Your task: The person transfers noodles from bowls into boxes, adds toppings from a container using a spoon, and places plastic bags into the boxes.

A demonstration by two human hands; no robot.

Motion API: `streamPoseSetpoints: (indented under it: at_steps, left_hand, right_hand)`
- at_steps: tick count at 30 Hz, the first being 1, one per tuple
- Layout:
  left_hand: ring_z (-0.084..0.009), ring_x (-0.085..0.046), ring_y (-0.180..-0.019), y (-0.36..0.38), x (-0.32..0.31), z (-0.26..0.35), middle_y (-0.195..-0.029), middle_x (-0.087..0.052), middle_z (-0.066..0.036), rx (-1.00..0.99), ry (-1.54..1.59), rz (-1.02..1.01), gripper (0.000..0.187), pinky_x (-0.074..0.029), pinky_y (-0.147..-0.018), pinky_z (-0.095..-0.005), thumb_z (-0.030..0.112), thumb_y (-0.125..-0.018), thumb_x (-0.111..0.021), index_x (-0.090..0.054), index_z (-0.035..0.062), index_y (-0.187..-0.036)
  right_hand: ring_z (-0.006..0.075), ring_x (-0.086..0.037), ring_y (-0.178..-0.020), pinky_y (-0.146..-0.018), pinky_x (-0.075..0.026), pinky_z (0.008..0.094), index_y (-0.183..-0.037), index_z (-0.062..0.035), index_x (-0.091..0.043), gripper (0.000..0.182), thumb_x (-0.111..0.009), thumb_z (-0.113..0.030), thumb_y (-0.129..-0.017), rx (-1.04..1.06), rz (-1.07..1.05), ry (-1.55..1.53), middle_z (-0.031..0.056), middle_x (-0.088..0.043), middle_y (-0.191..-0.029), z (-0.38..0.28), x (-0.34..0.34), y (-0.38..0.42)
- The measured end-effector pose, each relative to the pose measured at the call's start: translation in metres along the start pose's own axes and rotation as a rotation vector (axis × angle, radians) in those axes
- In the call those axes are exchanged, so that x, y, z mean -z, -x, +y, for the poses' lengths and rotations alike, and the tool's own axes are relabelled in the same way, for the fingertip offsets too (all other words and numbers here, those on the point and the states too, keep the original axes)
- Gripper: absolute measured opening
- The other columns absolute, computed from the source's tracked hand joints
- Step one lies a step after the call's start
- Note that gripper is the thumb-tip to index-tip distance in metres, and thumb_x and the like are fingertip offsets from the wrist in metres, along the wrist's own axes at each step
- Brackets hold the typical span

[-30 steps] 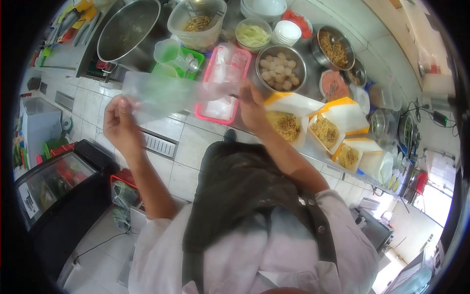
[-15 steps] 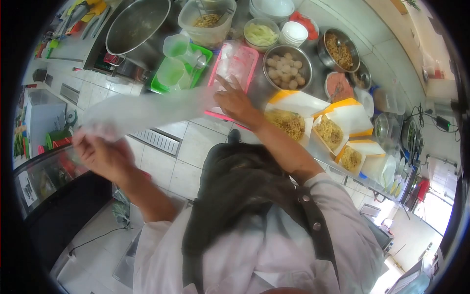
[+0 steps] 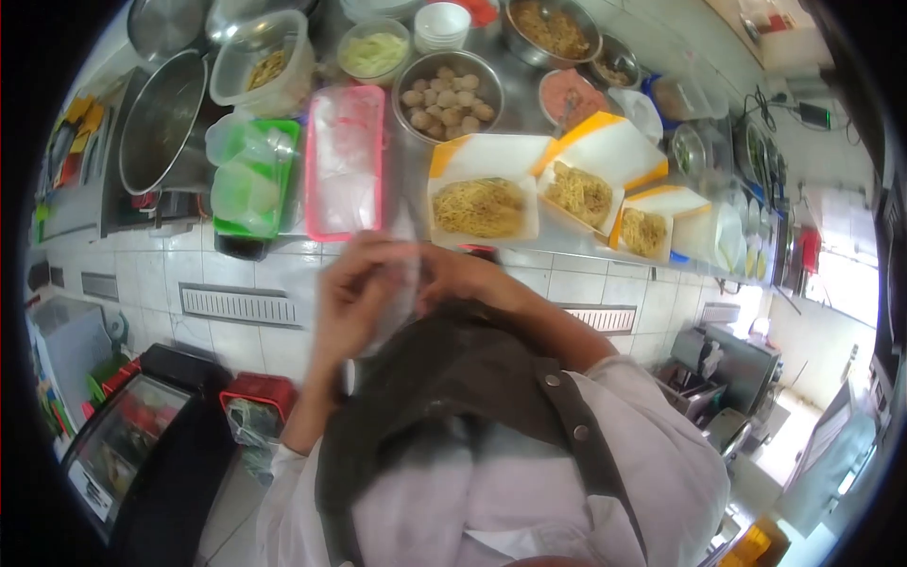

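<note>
My left hand [image 3: 351, 300] and my right hand [image 3: 459, 279] are close together in front of my apron, just off the counter's front edge. Between them is a thin clear plastic bag [image 3: 407, 283], partly blurred and partly covered by my fingers. Both hands have curled fingers gripping the film. Directly beyond them lies a pink tray [image 3: 312, 180] with a stack of folded plastic bags [image 3: 346, 170]. To the right, three open paper boxes hold noodles; the nearest box [image 3: 437, 208] is beside my right hand.
A steel bowl of meatballs [image 3: 401, 118] stands behind the boxes. Left of the pink tray are a green tray [image 3: 283, 194] with plastic cups and a large steel pot [image 3: 151, 132]. Pink minced meat [image 3: 572, 94] is at the back. A red crate [image 3: 255, 383] sits on the floor.
My left hand has come in from the far left to meet my right hand, bringing the stretched plastic bag near my body. My right hand has left the pink tray. The view has turned.
</note>
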State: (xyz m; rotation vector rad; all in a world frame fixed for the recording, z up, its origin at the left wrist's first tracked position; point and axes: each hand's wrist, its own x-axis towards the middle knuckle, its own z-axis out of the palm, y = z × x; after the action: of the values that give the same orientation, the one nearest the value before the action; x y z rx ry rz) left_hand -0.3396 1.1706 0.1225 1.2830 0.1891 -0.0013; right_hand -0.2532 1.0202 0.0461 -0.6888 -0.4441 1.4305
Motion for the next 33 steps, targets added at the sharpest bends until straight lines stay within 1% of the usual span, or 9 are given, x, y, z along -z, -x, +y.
streamPoseSetpoints:
  at_steps: [7,12,14,16,19,24,30,32,33]
  left_hand:
    - [-0.0145,-0.057,-0.097,-0.030,-0.048,0.000,-0.108,-0.060,-0.009,0.057,-0.161,-0.383,0.021,-0.044,-0.083,-0.0260,-0.004,-0.082,-0.066,-0.067,-0.0011,-0.104]
    - [-0.0111,-0.056,-0.088,-0.044,-0.035,-0.018,-0.111,-0.059,-0.008,0.050,-0.104,-0.316,0.022,-0.045,-0.073,-0.0232,-0.003,-0.084,-0.065,-0.066,-0.0025,-0.106]
    - [-0.0097,-0.056,-0.084,-0.047,-0.025,-0.036,-0.113,-0.058,-0.008,0.056,-0.043,-0.204,0.023,-0.045,-0.070,-0.0221,-0.004,-0.084,-0.064,-0.066,-0.0030,-0.107]
    - [-0.0085,-0.056,-0.084,-0.051,-0.013,-0.064,-0.120,-0.057,-0.007,0.080,-0.161,-0.034,0.026,-0.047,-0.070,-0.0220,-0.003,-0.086,-0.063,-0.066,0.0031,-0.111]
    - [-0.0089,-0.056,-0.083,-0.051,-0.008,-0.113,-0.127,-0.055,-0.010,0.072,-0.206,0.006,0.033,-0.048,-0.069,-0.0222,-0.003,-0.086,-0.062,-0.063,0.0043,-0.118]
    - [-0.0086,-0.054,-0.080,-0.063,-0.018,-0.156,-0.134,-0.052,-0.012,-0.016,-0.372,0.032,0.043,-0.047,-0.070,-0.0224,-0.003,-0.087,-0.061,-0.057,0.0087,-0.128]
    - [-0.0311,-0.060,-0.102,-0.066,-0.025,-0.178,-0.131,-0.053,-0.016,-0.303,-0.974,0.163,0.049,-0.052,-0.079,-0.0337,-0.004,-0.084,-0.061,-0.051,0.0076,-0.131]
    - [-0.0397,-0.055,-0.109,-0.064,-0.032,-0.168,-0.127,-0.053,-0.019,-0.153,-0.853,0.148,0.051,-0.049,-0.086,-0.0405,-0.002,-0.084,-0.060,-0.047,0.0058,-0.133]
    - [-0.0397,-0.055,-0.109,-0.063,-0.034,-0.168,-0.127,-0.053,-0.019,-0.155,-0.854,0.148,0.051,-0.049,-0.086,-0.0405,-0.002,-0.084,-0.060,-0.047,0.0058,-0.133]
  right_hand:
    - [0.0145,-0.054,-0.105,-0.094,-0.042,0.0295,-0.113,-0.0044,-0.058,0.057,-0.084,-0.010,-0.063,0.092,0.253,0.393,0.0043,-0.059,-0.109,-0.022,0.016,0.078]
    - [0.0105,-0.056,-0.090,-0.085,-0.045,0.0257,-0.092,-0.0052,-0.057,0.032,-0.080,-0.005,-0.069,-0.101,0.253,0.549,0.0005,-0.060,-0.094,0.005,0.060,0.119]
    - [0.0085,-0.055,-0.078,-0.080,-0.045,0.0233,-0.088,-0.0057,-0.052,0.029,-0.076,-0.002,-0.073,0.115,0.268,0.581,-0.0012,-0.057,-0.086,-0.001,0.074,0.143]
    - [0.0090,-0.054,-0.073,-0.077,-0.045,0.0229,-0.092,-0.0060,-0.051,0.027,-0.071,0.001,-0.076,0.016,0.599,0.166,-0.0010,-0.055,-0.082,-0.019,0.062,0.165]
    - [0.0103,-0.057,-0.076,-0.075,-0.047,0.0258,-0.097,-0.0067,-0.051,0.026,-0.067,0.001,-0.079,0.012,0.674,0.249,0.0003,-0.057,-0.084,-0.029,0.088,0.186]
    - [0.0175,-0.060,-0.077,-0.073,-0.047,0.0285,-0.103,-0.0090,-0.057,0.026,-0.063,0.000,-0.079,0.252,1.340,0.979,0.0056,-0.059,-0.087,-0.031,0.114,0.158]
    - [0.0275,-0.058,-0.102,-0.089,-0.044,0.0442,-0.103,-0.0125,-0.063,0.030,-0.065,-0.005,-0.075,0.427,1.260,1.937,0.0081,-0.058,-0.115,-0.005,0.099,0.116]
    - [0.0263,-0.050,-0.121,-0.101,-0.036,0.0482,-0.108,-0.0146,-0.064,0.029,-0.062,-0.012,-0.079,0.385,0.745,1.890,0.0074,-0.056,-0.124,0.022,0.100,0.106]
    - [0.0263,-0.050,-0.121,-0.101,-0.036,0.0482,-0.108,-0.0146,-0.064,0.029,-0.062,-0.012,-0.079,0.387,0.746,1.891,0.0074,-0.056,-0.124,0.029,0.100,0.098]
